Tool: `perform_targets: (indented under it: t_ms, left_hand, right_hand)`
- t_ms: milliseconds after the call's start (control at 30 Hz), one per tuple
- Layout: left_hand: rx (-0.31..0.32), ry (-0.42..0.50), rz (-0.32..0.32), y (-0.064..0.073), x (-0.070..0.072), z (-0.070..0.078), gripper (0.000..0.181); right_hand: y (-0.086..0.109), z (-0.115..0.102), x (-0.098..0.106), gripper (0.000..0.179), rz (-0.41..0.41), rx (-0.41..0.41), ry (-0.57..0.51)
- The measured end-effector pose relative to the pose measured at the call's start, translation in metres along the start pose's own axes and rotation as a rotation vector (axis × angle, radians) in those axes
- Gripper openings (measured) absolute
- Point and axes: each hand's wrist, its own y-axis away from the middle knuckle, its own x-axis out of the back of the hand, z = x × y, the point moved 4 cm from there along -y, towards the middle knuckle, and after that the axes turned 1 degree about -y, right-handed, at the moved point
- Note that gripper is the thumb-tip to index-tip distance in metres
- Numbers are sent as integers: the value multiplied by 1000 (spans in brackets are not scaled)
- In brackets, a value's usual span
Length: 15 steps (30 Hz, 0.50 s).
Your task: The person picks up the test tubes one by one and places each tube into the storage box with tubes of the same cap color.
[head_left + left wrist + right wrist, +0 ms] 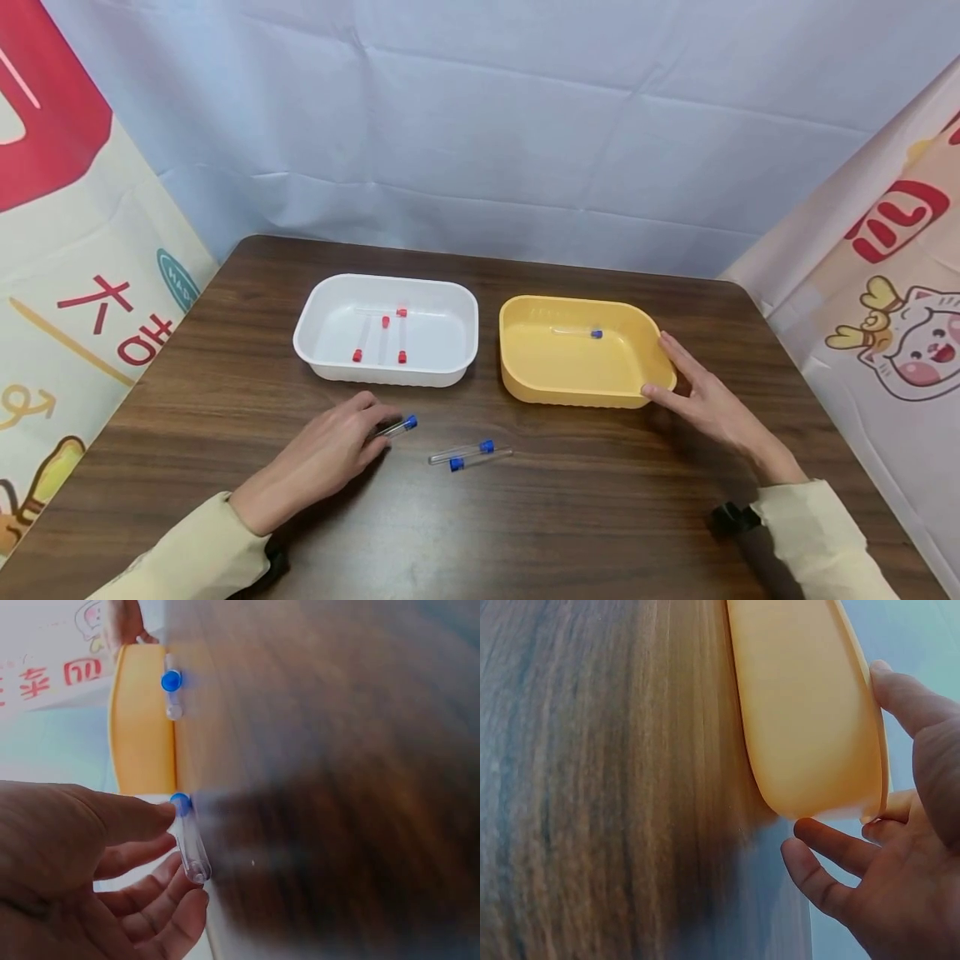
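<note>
My left hand [333, 446], low over the table in front of the white tray, pinches a clear test tube [397, 427] with a blue cap. In the left wrist view that tube [193, 844] lies between thumb and fingers, cap near the thumb tip. Two more blue-capped tubes, one behind [461, 452] and one in front [481, 458], lie side by side on the table to its right. My right hand [708, 404] holds the right end of the yellow tray [577, 393], thumb at the rim in the right wrist view. Inside that tray lies one blue-capped tube [576, 332].
The white tray [386, 372] stands left of the yellow one and holds several red-capped tubes [386, 333]. Both trays sit on a brown wooden table [570, 508]. Behind the table hangs a pale cloth [487, 150], with printed cloths at both sides.
</note>
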Motion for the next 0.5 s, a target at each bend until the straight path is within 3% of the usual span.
perform_targets:
  t_ms: [267,500]
  left_hand:
    - [19,35,-30,-1,-3,5,34]
    - [109,105,-136,-3,-5,12,50]
  right_hand:
    - [0,0,1,95,-1,-2,-4]
    - [-1,0,0,95,-4,3,-8]
